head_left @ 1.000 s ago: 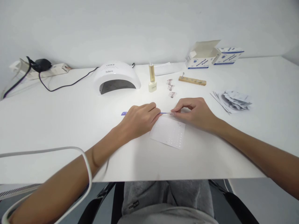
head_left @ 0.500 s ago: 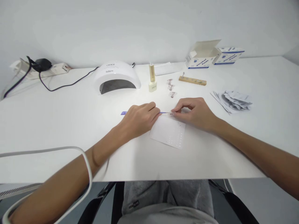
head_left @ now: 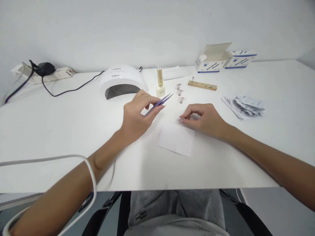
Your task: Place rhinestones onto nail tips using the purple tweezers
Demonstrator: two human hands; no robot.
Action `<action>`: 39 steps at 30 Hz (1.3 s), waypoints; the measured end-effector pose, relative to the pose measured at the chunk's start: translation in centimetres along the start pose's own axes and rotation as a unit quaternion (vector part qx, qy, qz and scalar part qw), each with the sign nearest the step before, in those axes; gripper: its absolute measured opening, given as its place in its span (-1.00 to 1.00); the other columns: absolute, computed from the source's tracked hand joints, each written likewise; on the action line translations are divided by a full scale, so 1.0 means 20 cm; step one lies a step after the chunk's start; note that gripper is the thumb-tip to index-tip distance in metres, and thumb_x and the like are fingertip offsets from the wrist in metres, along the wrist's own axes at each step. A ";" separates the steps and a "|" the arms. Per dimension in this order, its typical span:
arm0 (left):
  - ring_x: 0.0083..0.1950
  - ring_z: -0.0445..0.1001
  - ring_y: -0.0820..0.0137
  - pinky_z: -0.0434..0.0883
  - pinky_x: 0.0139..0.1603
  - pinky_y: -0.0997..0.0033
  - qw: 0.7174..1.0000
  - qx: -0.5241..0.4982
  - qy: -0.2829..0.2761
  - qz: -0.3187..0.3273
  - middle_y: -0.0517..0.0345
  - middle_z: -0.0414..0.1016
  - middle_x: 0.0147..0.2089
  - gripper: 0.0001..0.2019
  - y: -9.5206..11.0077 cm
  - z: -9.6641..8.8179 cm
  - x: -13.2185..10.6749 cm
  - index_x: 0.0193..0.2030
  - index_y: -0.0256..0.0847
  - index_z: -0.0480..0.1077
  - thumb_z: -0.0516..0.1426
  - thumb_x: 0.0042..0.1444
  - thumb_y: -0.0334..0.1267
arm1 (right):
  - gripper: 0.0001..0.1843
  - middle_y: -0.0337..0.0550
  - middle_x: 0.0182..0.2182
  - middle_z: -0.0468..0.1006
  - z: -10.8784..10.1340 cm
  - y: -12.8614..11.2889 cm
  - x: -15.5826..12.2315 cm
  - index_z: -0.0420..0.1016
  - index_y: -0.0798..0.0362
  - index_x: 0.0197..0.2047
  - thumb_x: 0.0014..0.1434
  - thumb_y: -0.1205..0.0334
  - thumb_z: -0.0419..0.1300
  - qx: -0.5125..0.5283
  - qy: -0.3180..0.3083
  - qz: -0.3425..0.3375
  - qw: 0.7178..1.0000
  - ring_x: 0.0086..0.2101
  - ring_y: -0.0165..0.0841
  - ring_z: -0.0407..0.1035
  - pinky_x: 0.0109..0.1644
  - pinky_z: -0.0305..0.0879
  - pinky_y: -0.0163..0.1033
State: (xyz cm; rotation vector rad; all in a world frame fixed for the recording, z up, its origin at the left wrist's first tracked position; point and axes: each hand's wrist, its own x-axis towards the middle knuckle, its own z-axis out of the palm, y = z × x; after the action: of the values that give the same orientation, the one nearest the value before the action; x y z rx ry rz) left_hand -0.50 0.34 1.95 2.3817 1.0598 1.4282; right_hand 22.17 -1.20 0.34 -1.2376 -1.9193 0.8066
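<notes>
Head view: at centre, the left hand [head_left: 135,114] has its grip closed around slim, pointed purple tweezers [head_left: 157,104]. Right of centre, the right hand [head_left: 205,118] pinches a small, clear, shiny piece [head_left: 181,120] near a white dotted paper sheet [head_left: 169,137]. The left hand slightly overlaps a domed white lamp [head_left: 123,74], upper left. A white cable [head_left: 49,158] crosses the left forearm [head_left: 73,180], lower left. Blue-and-white cardboard boxes [head_left: 211,66] stand upper right.

Wht table [head_left: 61,131] w/ lamp [head_left: 123,77], gold-cap btl [head_left: 160,91], wood bar [head_left: 203,86], 2 boxes [head_left: 212,66], pkts [head_left: 248,106], wht sheet [head_left: 171,137].
</notes>
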 end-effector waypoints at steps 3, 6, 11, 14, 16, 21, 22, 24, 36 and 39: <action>-0.50 0.38 0.54 0.36 -0.50 0.48 0.982 -0.152 -0.009 -0.116 0.24 0.45 -0.45 -0.88 0.03 -0.01 0.01 -0.23 -0.16 0.32 0.11 0.22 -0.17 | -0.95 -0.22 -0.47 0.56 0.00 0.00 0.00 0.51 0.02 -0.47 0.00 0.29 0.29 -0.012 0.003 -0.011 1.000 -0.43 -0.37 0.41 -0.28 0.35 -0.23; -0.59 0.38 0.54 0.38 -0.56 0.49 0.926 -0.302 -0.027 -0.226 0.27 0.46 -0.48 -0.81 0.06 -0.01 0.02 -0.23 -0.16 0.27 0.16 0.16 -0.13 | -0.94 -0.22 -0.48 0.55 0.00 -0.01 0.00 0.50 0.03 -0.47 0.00 0.28 0.29 -0.025 0.000 -0.022 0.999 -0.45 -0.39 0.40 -0.32 0.33 -0.25; -0.57 0.44 0.47 0.48 -0.53 0.39 0.839 -0.439 -0.077 -0.312 0.11 0.52 -0.43 -0.73 0.05 -0.01 0.05 -0.48 -0.27 0.33 0.26 0.02 -0.14 | -0.94 -0.23 -0.48 0.54 0.00 0.00 0.00 0.49 0.03 -0.47 0.01 0.28 0.29 -0.034 -0.001 -0.030 0.999 -0.45 -0.40 0.39 -0.35 0.31 -0.28; -0.55 0.48 0.40 0.51 -0.52 0.31 0.803 -0.476 -0.095 -0.347 0.02 0.54 -0.40 -0.75 0.04 -0.02 0.05 -0.41 -0.33 0.44 0.19 0.11 -0.15 | -0.92 -0.24 -0.49 0.53 0.00 0.00 0.00 0.48 0.03 -0.48 0.00 0.29 0.30 -0.030 -0.003 -0.038 0.999 -0.47 -0.42 0.37 -0.35 0.30 -0.29; -0.52 0.50 0.35 0.54 -0.48 0.25 0.789 -0.485 -0.107 -0.361 -0.02 0.56 -0.37 -0.79 0.04 -0.02 0.05 -0.34 -0.37 0.48 0.19 0.10 -0.20 | -0.91 -0.24 -0.49 0.53 0.00 0.00 0.00 0.48 0.03 -0.49 0.00 0.29 0.30 -0.027 -0.004 -0.047 0.999 -0.47 -0.42 0.36 -0.35 0.29 -0.29; -0.46 0.54 0.27 0.57 -0.38 0.16 0.784 -0.488 -0.129 -0.362 -0.01 0.53 -0.46 -0.76 0.04 -0.01 0.03 -0.46 -0.39 0.48 0.20 0.09 -0.22 | -0.94 -0.22 -0.50 0.52 0.01 -0.02 -0.01 0.53 0.01 -0.46 0.03 0.27 0.29 -0.019 -0.005 -0.049 0.999 -0.46 -0.41 0.36 -0.36 0.29 -0.27; -0.46 0.54 0.27 0.57 -0.37 0.16 0.785 -0.486 -0.132 -0.360 0.00 0.52 -0.48 -0.75 0.04 -0.01 0.03 -0.47 -0.39 0.47 0.20 0.09 -0.21 | -0.94 -0.22 -0.50 0.52 0.01 -0.02 -0.01 0.53 0.01 -0.46 0.03 0.27 0.29 -0.016 -0.005 -0.050 0.999 -0.46 -0.41 0.37 -0.36 0.30 -0.27; -0.46 0.54 0.26 0.57 -0.36 0.15 0.787 -0.484 -0.136 -0.358 -0.01 0.52 -0.50 -0.73 0.04 -0.01 0.03 -0.49 -0.39 0.47 0.20 0.10 -0.19 | -0.95 -0.22 -0.50 0.52 0.01 -0.02 -0.01 0.54 0.01 -0.46 0.03 0.27 0.29 -0.007 -0.004 -0.052 0.999 -0.46 -0.41 0.37 -0.35 0.30 -0.26; -0.43 0.55 0.30 0.58 -0.31 0.15 0.789 -0.480 -0.132 -0.359 -0.01 0.54 -0.38 -0.77 0.05 -0.02 0.04 -0.49 -0.38 0.46 0.22 0.08 -0.23 | -0.83 -0.17 -0.46 0.54 0.00 -0.02 -0.02 0.55 0.01 -0.47 0.01 0.11 0.34 0.113 -0.017 -0.022 0.993 -0.42 -0.36 0.40 -0.31 0.38 -0.19; -0.44 0.54 0.31 0.57 -0.34 0.16 0.791 -0.481 -0.132 -0.355 0.00 0.54 -0.38 -0.77 0.04 -0.02 0.04 -0.49 -0.37 0.46 0.21 0.09 -0.24 | -0.84 -0.18 -0.46 0.53 0.00 -0.02 -0.02 0.56 0.02 -0.46 -0.01 0.12 0.36 0.134 -0.015 -0.013 0.991 -0.42 -0.36 0.39 -0.30 0.38 -0.18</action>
State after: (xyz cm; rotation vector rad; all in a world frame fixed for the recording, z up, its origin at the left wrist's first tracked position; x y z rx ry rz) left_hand -0.20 0.11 3.04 1.1903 0.7283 0.9353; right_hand 22.09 -1.63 0.57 -1.0403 -1.7776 1.0368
